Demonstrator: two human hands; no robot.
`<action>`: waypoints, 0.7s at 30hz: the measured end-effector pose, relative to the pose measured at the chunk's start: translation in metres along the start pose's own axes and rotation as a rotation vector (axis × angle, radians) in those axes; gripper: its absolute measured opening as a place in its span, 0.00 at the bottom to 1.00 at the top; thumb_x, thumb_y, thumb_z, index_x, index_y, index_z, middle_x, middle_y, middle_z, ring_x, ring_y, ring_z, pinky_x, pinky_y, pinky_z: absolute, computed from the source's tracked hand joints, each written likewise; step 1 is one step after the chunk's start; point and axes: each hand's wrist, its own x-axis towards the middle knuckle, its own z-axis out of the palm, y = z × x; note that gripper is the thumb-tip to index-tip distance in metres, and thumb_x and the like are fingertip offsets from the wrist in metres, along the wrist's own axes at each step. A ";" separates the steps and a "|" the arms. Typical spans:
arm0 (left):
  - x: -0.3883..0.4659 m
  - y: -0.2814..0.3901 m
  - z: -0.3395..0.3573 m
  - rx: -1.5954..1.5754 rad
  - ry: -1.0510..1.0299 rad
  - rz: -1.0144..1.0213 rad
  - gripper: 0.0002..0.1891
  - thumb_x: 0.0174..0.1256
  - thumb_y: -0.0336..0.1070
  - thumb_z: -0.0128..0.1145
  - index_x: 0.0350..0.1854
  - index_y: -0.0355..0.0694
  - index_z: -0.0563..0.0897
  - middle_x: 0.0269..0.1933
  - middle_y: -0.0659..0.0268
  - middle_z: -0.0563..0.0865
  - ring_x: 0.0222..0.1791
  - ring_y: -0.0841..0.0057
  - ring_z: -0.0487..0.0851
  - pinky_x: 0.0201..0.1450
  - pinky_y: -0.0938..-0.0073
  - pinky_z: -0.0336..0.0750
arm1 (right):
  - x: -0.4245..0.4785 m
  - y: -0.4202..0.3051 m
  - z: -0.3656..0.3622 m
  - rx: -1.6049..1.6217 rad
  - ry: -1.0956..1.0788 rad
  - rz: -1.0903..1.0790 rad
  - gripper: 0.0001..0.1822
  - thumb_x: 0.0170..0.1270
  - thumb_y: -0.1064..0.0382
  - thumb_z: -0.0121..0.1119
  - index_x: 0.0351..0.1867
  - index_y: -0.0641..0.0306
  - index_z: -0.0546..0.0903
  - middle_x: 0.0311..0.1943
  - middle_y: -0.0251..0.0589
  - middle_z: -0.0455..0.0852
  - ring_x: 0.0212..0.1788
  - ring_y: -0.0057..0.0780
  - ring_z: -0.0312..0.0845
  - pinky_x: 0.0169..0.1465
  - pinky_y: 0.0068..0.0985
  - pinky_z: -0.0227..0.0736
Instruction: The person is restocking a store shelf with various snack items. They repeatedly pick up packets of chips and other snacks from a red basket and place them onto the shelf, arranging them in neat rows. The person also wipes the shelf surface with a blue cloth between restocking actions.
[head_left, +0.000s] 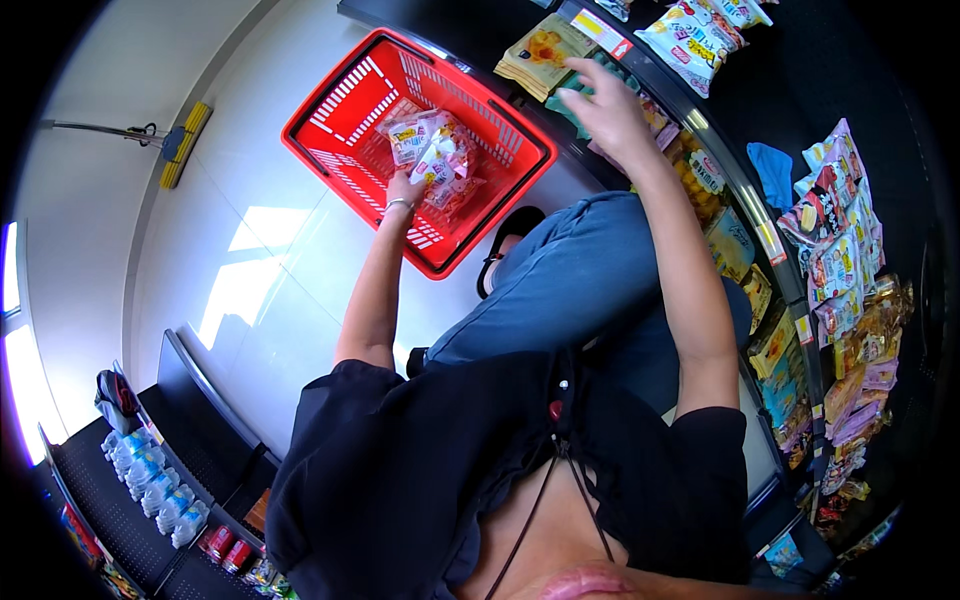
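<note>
A red plastic shopping basket (341, 176) stands on the floor before me, with several snack packets (431, 146) inside. My left hand (405, 189) reaches into it, its fingers at the edge of a white and pink packet; part of the fingers is hidden, and whether they grip it is not clear. My right hand (606, 109) hangs over the lower shelf at the right, fingers apart, holding nothing. Near its fingertips lie a stack of yellow snack packets (536, 56) and green packets (562, 112).
Shelves with a dark metal edge (720, 142) curve along the right, bearing many bagged snacks (840, 247). A yellow-headed mop (185, 146) lies by the far wall. Bottles (154, 480) and red cans (227, 546) stand on a shelf at lower left. My bent knee is beside the basket.
</note>
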 end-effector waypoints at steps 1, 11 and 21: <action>0.002 0.009 0.003 -0.017 -0.006 0.027 0.29 0.54 0.47 0.69 0.56 0.33 0.82 0.50 0.50 0.88 0.52 0.58 0.87 0.56 0.64 0.78 | 0.008 -0.008 0.009 -0.057 -0.077 -0.029 0.27 0.66 0.55 0.62 0.65 0.64 0.76 0.59 0.54 0.82 0.61 0.45 0.80 0.61 0.34 0.75; 0.043 0.039 0.083 -0.253 0.093 -0.165 0.39 0.48 0.56 0.72 0.52 0.24 0.77 0.50 0.39 0.86 0.53 0.49 0.85 0.56 0.59 0.78 | 0.039 -0.032 0.164 0.094 -0.311 0.150 0.26 0.65 0.54 0.63 0.60 0.68 0.79 0.58 0.58 0.82 0.61 0.48 0.79 0.65 0.36 0.72; 0.040 0.080 0.091 -0.178 0.186 -0.270 0.39 0.48 0.56 0.73 0.55 0.29 0.74 0.54 0.40 0.83 0.56 0.48 0.82 0.60 0.56 0.76 | -0.002 0.040 0.188 -0.223 -0.585 0.276 0.26 0.62 0.55 0.64 0.57 0.71 0.77 0.55 0.60 0.83 0.60 0.53 0.78 0.64 0.42 0.72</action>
